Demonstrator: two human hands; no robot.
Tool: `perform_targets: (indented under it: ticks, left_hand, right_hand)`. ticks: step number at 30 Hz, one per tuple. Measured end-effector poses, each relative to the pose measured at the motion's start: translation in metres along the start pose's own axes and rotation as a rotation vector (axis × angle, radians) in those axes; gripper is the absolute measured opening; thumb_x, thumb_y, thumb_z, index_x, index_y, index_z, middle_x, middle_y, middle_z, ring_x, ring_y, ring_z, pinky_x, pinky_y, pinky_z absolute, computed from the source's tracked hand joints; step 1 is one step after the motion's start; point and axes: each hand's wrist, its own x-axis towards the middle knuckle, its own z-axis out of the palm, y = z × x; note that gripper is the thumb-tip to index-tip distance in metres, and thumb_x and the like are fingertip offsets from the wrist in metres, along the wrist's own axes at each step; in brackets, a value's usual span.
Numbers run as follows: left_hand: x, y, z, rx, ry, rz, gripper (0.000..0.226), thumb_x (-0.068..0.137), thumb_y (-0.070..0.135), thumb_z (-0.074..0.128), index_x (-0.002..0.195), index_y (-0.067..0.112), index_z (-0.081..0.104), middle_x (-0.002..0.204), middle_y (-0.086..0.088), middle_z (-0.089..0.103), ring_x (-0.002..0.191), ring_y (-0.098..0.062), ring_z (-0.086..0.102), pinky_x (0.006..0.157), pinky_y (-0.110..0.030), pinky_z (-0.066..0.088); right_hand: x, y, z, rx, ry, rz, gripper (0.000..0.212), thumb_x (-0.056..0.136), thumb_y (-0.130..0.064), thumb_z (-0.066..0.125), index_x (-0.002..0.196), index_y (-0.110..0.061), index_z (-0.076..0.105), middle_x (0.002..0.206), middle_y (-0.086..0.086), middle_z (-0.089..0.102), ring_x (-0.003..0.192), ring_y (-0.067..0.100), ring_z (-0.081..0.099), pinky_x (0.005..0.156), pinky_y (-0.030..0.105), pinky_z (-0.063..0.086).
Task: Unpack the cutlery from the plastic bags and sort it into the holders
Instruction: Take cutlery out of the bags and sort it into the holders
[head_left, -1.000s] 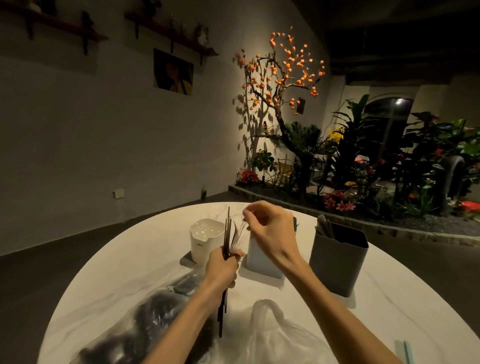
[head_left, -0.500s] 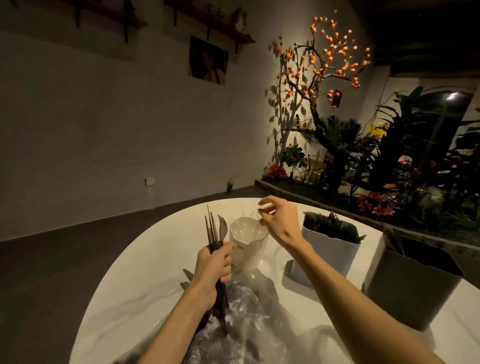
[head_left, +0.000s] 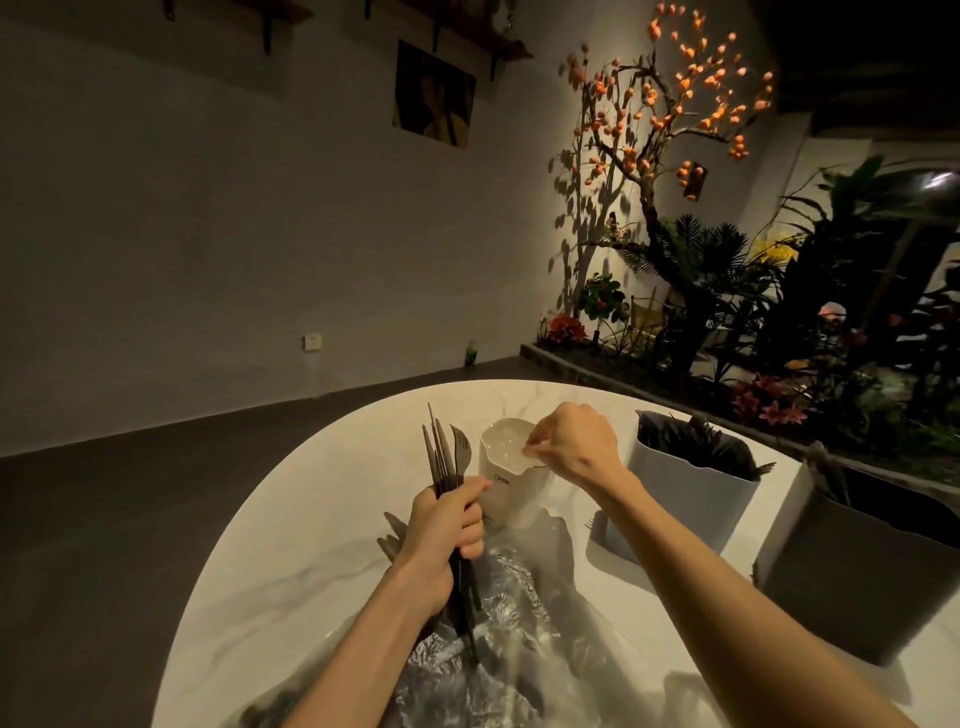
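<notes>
My left hand is shut on a bundle of dark cutlery, held upright: a fork, a knife and thin chopstick-like pieces. Just right of it stands a white holder. Above the holder's rim my right hand hovers with thumb and fingers pinched on what looks like a thin clear wrapper, hard to make out. A pale blue-grey holder with dark cutlery stands further right. A dark grey holder is at the far right. Crumpled clear plastic bags with more dark cutlery lie under my forearms.
Everything sits on a round white marble-look table. A few dark pieces lie on the table left of my left hand. Beyond the table's right side runs a planter bed with a lit tree.
The view swung left, so the holders shifted right in frame. My right hand carried the pulled-off wrapper from the bundle to above the white holder. My left hand kept its grip on the cutlery.
</notes>
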Motion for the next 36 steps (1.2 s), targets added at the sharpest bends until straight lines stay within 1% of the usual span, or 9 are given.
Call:
perform_targets:
  ticks: [3, 6, 11, 15, 17, 20, 26, 31, 36]
  left_hand:
    - [-0.004, 0.006, 0.001, -0.013, -0.123, 0.013, 0.021, 0.102, 0.019, 0.058, 0.102, 0.001, 0.068, 0.059, 0.0, 0.025, 0.045, -0.01, 0.021, 0.043, -0.024, 0.017]
    - [-0.019, 0.015, 0.017, -0.071, -0.295, -0.012, 0.024, 0.102, 0.024, 0.055, 0.097, 0.003, 0.066, 0.06, -0.002, 0.028, 0.043, -0.009, 0.025, 0.04, -0.021, 0.023]
    - [-0.048, 0.022, 0.059, 0.027, -0.437, -0.072, 0.026, 0.104, 0.018, 0.048, 0.081, 0.008, 0.057, 0.059, -0.001, 0.035, 0.045, -0.008, 0.031, 0.042, -0.02, 0.028]
    - [-0.073, 0.014, 0.105, 0.278, -0.422, -0.011, 0.047, 0.099, 0.014, 0.049, 0.053, 0.026, 0.051, 0.048, 0.008, 0.039, 0.043, -0.007, 0.032, 0.046, -0.022, 0.027]
    - [-0.092, 0.011, 0.121, 0.313, -0.459, 0.016, 0.046, 0.101, 0.012, 0.047, 0.057, 0.026, 0.048, 0.05, 0.007, 0.038, 0.047, -0.008, 0.031, 0.048, -0.022, 0.027]
    - [-0.124, 0.006, 0.134, 0.227, -0.608, -0.02, 0.023, 0.101, 0.013, 0.049, 0.078, 0.015, 0.051, 0.064, 0.001, 0.041, 0.056, -0.01, 0.031, 0.052, -0.022, 0.026]
    - [-0.166, -0.022, 0.155, 0.081, -0.748, -0.142, 0.031, 0.103, 0.032, 0.051, 0.108, 0.001, 0.056, 0.084, -0.011, 0.058, 0.061, -0.013, 0.042, 0.057, -0.023, 0.039]
    - [-0.176, -0.046, 0.168, 0.185, -0.641, -0.152, 0.038, 0.101, 0.03, 0.052, 0.124, 0.001, 0.059, 0.102, -0.018, 0.073, 0.062, -0.018, 0.059, 0.059, -0.025, 0.05]
    - [-0.176, -0.077, 0.166, 0.307, -0.541, -0.119, 0.029, 0.104, 0.027, 0.048, 0.123, 0.008, 0.061, 0.105, -0.011, 0.077, 0.078, -0.027, 0.075, 0.067, -0.029, 0.058]
  right_hand:
    - [-0.006, -0.002, -0.007, 0.079, 0.041, -0.021, 0.018, 0.092, -0.029, 0.069, 0.099, -0.02, 0.082, 0.1, -0.003, 0.078, 0.082, 0.01, 0.065, 0.064, 0.022, 0.048]
    - [-0.028, -0.012, -0.032, 0.465, 0.073, -0.017, 0.035, 0.098, -0.047, 0.059, 0.109, -0.02, 0.078, 0.106, -0.003, 0.076, 0.091, 0.008, 0.068, 0.08, 0.024, 0.053]
    - [-0.09, -0.036, -0.087, 1.123, -0.256, -0.005, 0.057, 0.086, -0.053, 0.068, 0.134, -0.024, 0.055, 0.112, 0.002, 0.075, 0.103, 0.018, 0.073, 0.092, 0.035, 0.056]
    - [-0.136, -0.034, -0.115, 1.068, -0.093, -0.036, 0.054, 0.083, -0.028, 0.081, 0.13, -0.023, 0.054, 0.093, 0.004, 0.076, 0.087, 0.021, 0.076, 0.078, 0.032, 0.06]
    - [-0.156, -0.027, -0.13, 1.136, -0.022, -0.003, 0.036, 0.09, -0.025, 0.074, 0.122, -0.014, 0.062, 0.083, 0.007, 0.072, 0.073, 0.021, 0.073, 0.066, 0.028, 0.058]
    - [-0.187, -0.005, -0.155, 1.324, -0.009, 0.079, 0.038, 0.093, -0.03, 0.07, 0.117, -0.002, 0.063, 0.074, 0.007, 0.062, 0.062, 0.016, 0.061, 0.058, 0.024, 0.054]
    - [-0.236, 0.037, -0.176, 1.602, -0.025, 0.17, 0.038, 0.102, -0.032, 0.052, 0.122, -0.001, 0.062, 0.105, 0.017, 0.074, 0.097, 0.029, 0.073, 0.08, 0.031, 0.059]
    - [-0.265, 0.067, -0.16, 1.414, 0.077, 0.239, 0.039, 0.106, -0.037, 0.043, 0.124, -0.01, 0.064, 0.117, 0.003, 0.075, 0.11, 0.021, 0.071, 0.093, 0.043, 0.056]
    - [-0.287, 0.08, -0.128, 1.276, 0.185, 0.35, 0.031, 0.1, -0.041, 0.057, 0.114, -0.017, 0.071, 0.102, -0.001, 0.078, 0.096, 0.016, 0.074, 0.072, 0.031, 0.061]
